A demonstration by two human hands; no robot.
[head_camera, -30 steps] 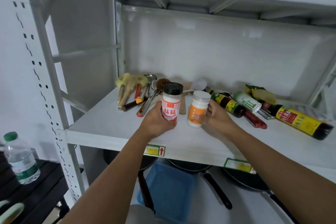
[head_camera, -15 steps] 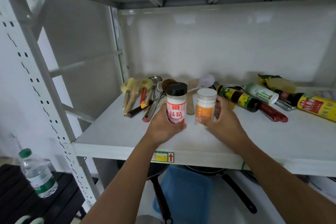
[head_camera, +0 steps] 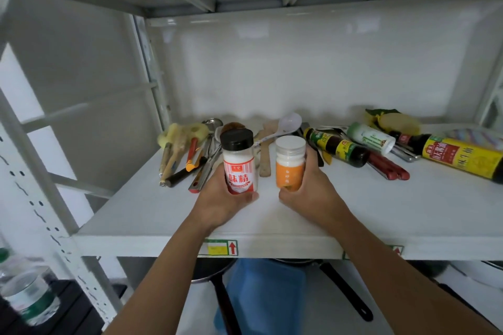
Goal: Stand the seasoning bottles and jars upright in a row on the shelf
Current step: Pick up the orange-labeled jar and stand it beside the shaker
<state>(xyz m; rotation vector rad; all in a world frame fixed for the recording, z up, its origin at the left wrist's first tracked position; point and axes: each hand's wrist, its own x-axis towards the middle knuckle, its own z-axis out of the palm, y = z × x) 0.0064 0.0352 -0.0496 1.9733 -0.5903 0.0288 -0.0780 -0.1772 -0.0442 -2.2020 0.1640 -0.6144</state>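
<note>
My left hand (head_camera: 221, 202) grips a black-capped jar with a red and white label (head_camera: 239, 162), held upright. Beside it, my right hand (head_camera: 313, 193) grips a white-capped jar with an orange label (head_camera: 290, 164), also upright. Both jars are over the middle of the white shelf (head_camera: 381, 212), a small gap between them. Lying on their sides further right are a dark bottle with a green label (head_camera: 337, 147), a white bottle with a green cap (head_camera: 371, 138) and a large dark bottle with a yellow label (head_camera: 457, 155).
A heap of utensils (head_camera: 190, 152) lies at the back left of the shelf, with a white spoon (head_camera: 285, 125) and wooden spatula behind the jars. Red chopsticks (head_camera: 389, 168) lie right of centre. Frying pans (head_camera: 343, 291) and a blue bin (head_camera: 266, 296) sit below. A water bottle (head_camera: 27, 294) stands lower left.
Both hands have kept their jars and brought them closer together and upright. The camera has moved nearer the shelf.
</note>
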